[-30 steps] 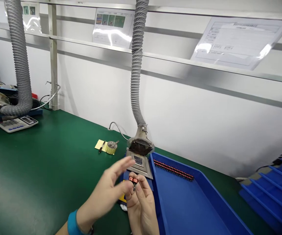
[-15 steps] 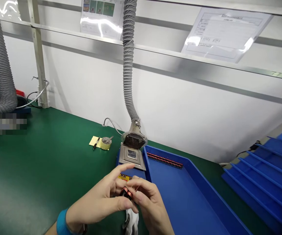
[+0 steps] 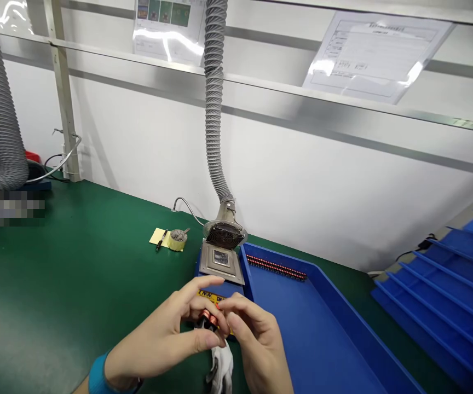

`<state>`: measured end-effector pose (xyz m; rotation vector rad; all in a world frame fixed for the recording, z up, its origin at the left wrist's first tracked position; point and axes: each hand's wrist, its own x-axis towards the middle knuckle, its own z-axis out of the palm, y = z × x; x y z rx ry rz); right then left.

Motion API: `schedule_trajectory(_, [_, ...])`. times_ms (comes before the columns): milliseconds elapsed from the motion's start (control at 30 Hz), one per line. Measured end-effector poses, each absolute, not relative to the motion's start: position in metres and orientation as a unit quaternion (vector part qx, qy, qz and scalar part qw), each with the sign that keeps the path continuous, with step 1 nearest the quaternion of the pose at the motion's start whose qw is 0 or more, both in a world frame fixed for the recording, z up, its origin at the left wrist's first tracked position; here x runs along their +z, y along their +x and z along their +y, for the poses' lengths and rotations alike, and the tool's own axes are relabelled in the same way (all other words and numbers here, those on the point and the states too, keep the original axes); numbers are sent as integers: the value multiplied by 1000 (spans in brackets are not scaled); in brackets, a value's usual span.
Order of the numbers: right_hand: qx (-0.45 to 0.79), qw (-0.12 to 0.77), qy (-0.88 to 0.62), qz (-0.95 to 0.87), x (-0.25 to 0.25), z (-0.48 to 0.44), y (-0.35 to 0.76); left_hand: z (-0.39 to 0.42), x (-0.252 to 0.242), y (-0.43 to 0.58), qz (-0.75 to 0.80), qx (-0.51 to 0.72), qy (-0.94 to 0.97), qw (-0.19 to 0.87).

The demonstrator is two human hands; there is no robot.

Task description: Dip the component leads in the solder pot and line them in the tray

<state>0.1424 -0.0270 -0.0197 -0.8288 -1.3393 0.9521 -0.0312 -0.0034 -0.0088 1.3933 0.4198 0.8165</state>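
Observation:
Between the fingers of my left hand (image 3: 162,334) is a small coil (image 3: 208,318) of copper-coloured wire with black parts; the hand is closed around it, with the index finger stretched above. My right hand (image 3: 258,342) has its thumb and index finger bent in a loose pinch at the coil's right end; whether a wire lead is between them I cannot make out. Beneath both hands a white glove or cloth (image 3: 221,366) lies on the bench. Just beyond the fingers sits a heating-plate device (image 3: 221,261) with a yellow label (image 3: 208,296), partly covered by my hands.
A blue tray (image 3: 322,323) on the right holds a row of small red-and-black coils (image 3: 276,267) along its back. An exhaust hose (image 3: 214,109) hangs over the plate. Left of it lie a tape roll (image 3: 177,239) and a pen (image 3: 161,239). Blue stacked trays (image 3: 445,284) stand far right.
The coil has turned in my left fingers, so more of its copper winding shows. My right thumb and fingertips have shifted slightly right, farther from the coil.

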Motion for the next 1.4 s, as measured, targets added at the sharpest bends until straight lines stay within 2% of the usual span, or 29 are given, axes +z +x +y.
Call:
schedule_trajectory(400, [465,626,-315,-542,-21,-24,130,-2,-10,-33,203,349,641,653])
schedule_trajectory(667, [374,636,-369,-564,-26,-29,128,-6,-9,-24,187,386,599,677])
schedule_trajectory(800, [271,634,-424,-588,-26,-30,129,-7,-8,-19,235,402,623,628])
schedule_trajectory(900, [240,639,-427,-593,-26,-31,129,-7,-5,-19,277,405,651,579])
schedule_trajectory(1133, [221,644,-425,-597,-24,-32,127,-8,2,-23,304,410,675,532])
schedule_trajectory(1400, [255,648,-406,-592,-26,-30,126,-8,1,-24,296,429,664,536])
